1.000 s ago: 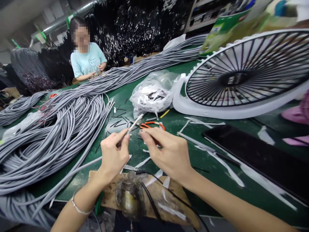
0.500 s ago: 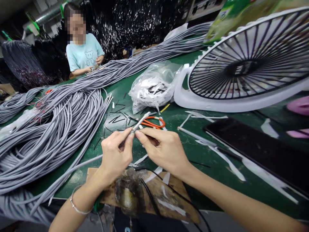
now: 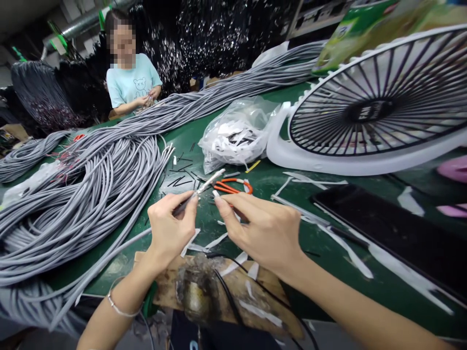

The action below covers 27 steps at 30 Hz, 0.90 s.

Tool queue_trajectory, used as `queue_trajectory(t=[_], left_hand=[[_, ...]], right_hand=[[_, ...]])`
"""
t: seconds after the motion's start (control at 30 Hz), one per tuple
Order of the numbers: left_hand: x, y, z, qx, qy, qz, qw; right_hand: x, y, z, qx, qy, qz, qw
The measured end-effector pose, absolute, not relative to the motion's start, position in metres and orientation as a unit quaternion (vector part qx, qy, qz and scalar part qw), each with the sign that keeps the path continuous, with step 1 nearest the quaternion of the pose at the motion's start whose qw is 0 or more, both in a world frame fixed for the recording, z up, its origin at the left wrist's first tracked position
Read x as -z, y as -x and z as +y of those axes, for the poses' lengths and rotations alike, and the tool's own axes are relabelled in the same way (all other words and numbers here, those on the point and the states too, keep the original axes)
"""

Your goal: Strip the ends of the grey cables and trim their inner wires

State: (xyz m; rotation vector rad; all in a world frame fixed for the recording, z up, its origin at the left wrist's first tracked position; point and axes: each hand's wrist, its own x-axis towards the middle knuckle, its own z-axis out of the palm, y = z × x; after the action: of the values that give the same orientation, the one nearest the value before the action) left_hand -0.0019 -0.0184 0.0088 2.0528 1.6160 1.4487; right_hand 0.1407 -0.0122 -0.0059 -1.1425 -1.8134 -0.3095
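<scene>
My left hand [image 3: 170, 226] pinches a grey cable near its stripped end [image 3: 210, 182], which is whitish and points up and away to the right. The cable's grey jacket [image 3: 140, 238] runs back from this hand toward the left. Just right of the cable end, my right hand [image 3: 260, 228] is closed, with a small white piece [image 3: 215, 193] between thumb and forefinger. That piece looks like tape or film, and a narrow gap parts it from the cable. Orange-handled scissors [image 3: 233, 181] lie behind the right fingers, partly covered by them.
A large heap of grey cables [image 3: 95, 204] fills the left. A plastic bag of white strips [image 3: 237, 133], a white fan [image 3: 365, 116] and a black phone-like slab [image 3: 383, 223] lie beyond and right. Cardboard [image 3: 251, 301] lies in front. A person [image 3: 133, 82] works across the table.
My right hand has come away from the cable end toward the right, a white piece in its fingertips. The left hand still grips the cable. The whole view has shifted slightly.
</scene>
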Motion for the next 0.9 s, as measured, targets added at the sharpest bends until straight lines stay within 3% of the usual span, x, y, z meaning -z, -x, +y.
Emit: queue_trajectory(t=[0.3, 0.57, 0.9], left_hand=[[-0.0083, -0.0034, -0.0197, -0.480, -0.706, 0.518, 0.046], [-0.0066, -0.0021, -0.0202, -0.479, -0.714, 0.508, 0.047], [-0.0076, -0.0014, -0.0211, -0.488, -0.700, 0.518, 0.059]], right_hand=[[0.0071, -0.1418, -0.0112, 0.097, 0.464, -0.752, 0.459], [0.0046, -0.1418, -0.0083, -0.071, 0.455, -0.753, 0.470], [0.0024, -0.1444, -0.0102, -0.040, 0.467, -0.746, 0.472]])
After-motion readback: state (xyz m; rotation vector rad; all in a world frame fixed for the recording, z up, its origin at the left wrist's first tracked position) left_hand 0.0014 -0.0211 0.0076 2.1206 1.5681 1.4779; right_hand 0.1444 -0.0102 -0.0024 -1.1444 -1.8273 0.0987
